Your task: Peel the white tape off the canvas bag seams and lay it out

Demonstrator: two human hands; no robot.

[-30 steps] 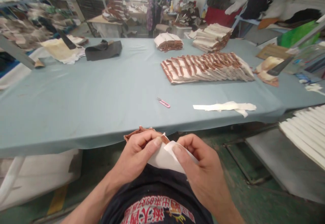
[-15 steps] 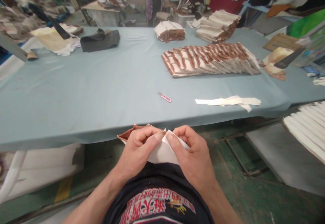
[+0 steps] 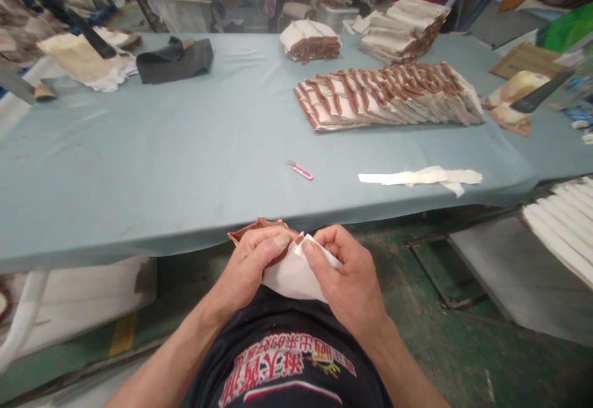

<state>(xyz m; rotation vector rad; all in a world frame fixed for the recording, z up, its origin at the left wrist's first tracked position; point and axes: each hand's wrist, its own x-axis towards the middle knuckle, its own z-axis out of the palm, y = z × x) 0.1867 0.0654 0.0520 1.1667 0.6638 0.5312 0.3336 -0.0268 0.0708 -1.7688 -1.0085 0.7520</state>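
Note:
Between my hands, just off the table's front edge, is a folded fabric piece (image 3: 290,275), brown on one face and off-white on the other. My left hand (image 3: 257,260) is closed on its brown edge, thumb on top. My right hand (image 3: 345,266) pinches a white flap of it between thumb and fingers. The brown end sticks out beyond my left hand, and the white side hangs down against my dark shirt. Pink-handled thread snips (image 3: 301,170) lie on the table in front of my hands. White fabric strips (image 3: 421,177) lie to their right.
The table (image 3: 139,161) has a blue-grey cover. A long row of brown and white fabric pieces (image 3: 389,99) lies at the back right, with stacked bundles (image 3: 310,41) behind. A dark folded cloth (image 3: 176,62) sits at the back left. White slats (image 3: 563,229) stand at the right.
My left hand's thumb has shifted along the brown edge, away from my right hand. A little more brown shows between the hands. The view has tipped slightly downward.

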